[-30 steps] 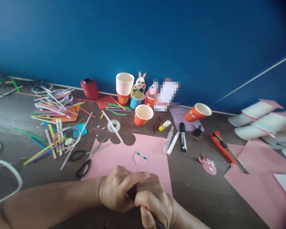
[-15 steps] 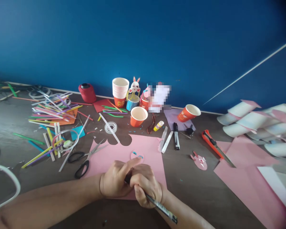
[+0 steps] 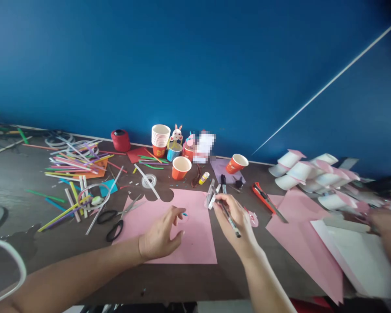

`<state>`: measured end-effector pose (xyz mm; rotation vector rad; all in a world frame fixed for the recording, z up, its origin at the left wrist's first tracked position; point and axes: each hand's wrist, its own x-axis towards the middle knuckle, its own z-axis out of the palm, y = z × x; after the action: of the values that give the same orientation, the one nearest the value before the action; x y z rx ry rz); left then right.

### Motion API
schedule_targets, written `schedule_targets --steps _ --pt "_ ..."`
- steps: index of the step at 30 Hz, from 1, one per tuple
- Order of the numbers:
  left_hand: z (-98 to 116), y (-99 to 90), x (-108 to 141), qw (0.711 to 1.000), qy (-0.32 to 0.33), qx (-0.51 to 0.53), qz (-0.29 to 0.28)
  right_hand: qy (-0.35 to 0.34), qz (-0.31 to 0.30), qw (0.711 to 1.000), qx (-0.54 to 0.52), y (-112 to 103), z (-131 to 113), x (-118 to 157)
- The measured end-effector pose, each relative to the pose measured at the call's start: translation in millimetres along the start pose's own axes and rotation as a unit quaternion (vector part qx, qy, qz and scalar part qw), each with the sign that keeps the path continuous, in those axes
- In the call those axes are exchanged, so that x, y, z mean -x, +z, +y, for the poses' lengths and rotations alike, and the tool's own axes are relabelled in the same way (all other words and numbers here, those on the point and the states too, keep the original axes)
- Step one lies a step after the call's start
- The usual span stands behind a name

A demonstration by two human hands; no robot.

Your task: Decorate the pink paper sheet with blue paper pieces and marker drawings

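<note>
Slim dark pen [image 3: 230, 218] being gripped by right hand [image 3: 240, 224]
At its fingertips, flat white strip [image 3: 211, 201] is lying; open left hand [image 3: 158, 238] is being held farther.

White loop [image 3: 18, 256], left of scalloped pink sheet [image 3: 197, 245]: edge-cut.
Pale item [image 3: 204, 147], behind sheet: pixelated.
Other person's hand [image 3: 389, 228], right of sheet: blurred, edge-cut.

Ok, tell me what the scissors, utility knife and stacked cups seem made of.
Scissors: grey metal blades, by their dull sheen; black handles, probably plastic.
Utility knife: orange-red body, likely smooth plastic; grey, metal-looking blade.
Stacked cups: probably paper, given their thin walls, pale rims and printed red sides.
</note>
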<state>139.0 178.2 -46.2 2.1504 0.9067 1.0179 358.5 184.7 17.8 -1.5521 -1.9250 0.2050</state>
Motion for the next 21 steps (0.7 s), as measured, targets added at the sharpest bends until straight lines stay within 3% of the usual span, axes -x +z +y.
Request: schedule_targets --steps 5,8,11,14,18,21 --pt "19 -7.9 -7 0.978 0.078 -0.127 -0.146 0.036 -0.038 0.983 0.173 -11 54 42" --pt "24 -10.1 -7 0.955 0.061 -0.187 -0.224 0.059 -0.036 0.976 0.204 -8 86 63" --pt "24 -11.2 3 0.945 0.025 -0.215 -0.246 0.068 -0.030 0.973 0.218 -9 104 70" --pt "22 -13.9 17 0.945 0.011 -0.225 -0.238 0.058 -0.010 0.973 0.222 -11 104 65" --pt "20 -19.8 29 0.943 -0.011 -0.237 -0.235 0.050 0.026 0.986 0.160 4 77 56" --pt "18 -21.5 29 0.939 -0.028 -0.246 -0.237 0.018 -0.034 0.997 0.073 27 46 47"
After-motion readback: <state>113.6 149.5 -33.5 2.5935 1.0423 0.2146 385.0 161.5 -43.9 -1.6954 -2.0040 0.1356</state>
